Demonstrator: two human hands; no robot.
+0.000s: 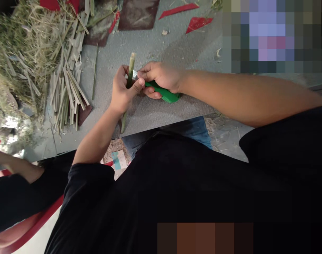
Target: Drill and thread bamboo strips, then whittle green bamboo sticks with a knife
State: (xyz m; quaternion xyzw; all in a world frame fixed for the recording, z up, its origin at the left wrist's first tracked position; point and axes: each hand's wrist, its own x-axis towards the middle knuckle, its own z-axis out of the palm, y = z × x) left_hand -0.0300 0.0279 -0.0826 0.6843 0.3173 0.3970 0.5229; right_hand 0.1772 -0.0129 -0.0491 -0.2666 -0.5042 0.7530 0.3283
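My left hand (124, 87) is closed around a green plant stalk (131, 67), which stands roughly upright in the view, its lower end near the table's front edge. In my right hand (161, 77) is a green-handled utility knife (170, 96). Its silvery blade end (135, 74) meets or nearly meets the stalk's side; I cannot tell if it cuts in. My left thumb lies close to the right fingers, by the knife's front end.
Cut stalk pieces (68, 95) lie in a bundle on the grey table (105, 81), beside a heap of dry grass (20, 60). Red scraps (199, 24) and a dark brown sheet (138, 14) lie at the back. Another person's arm (18, 164) is at the lower left.
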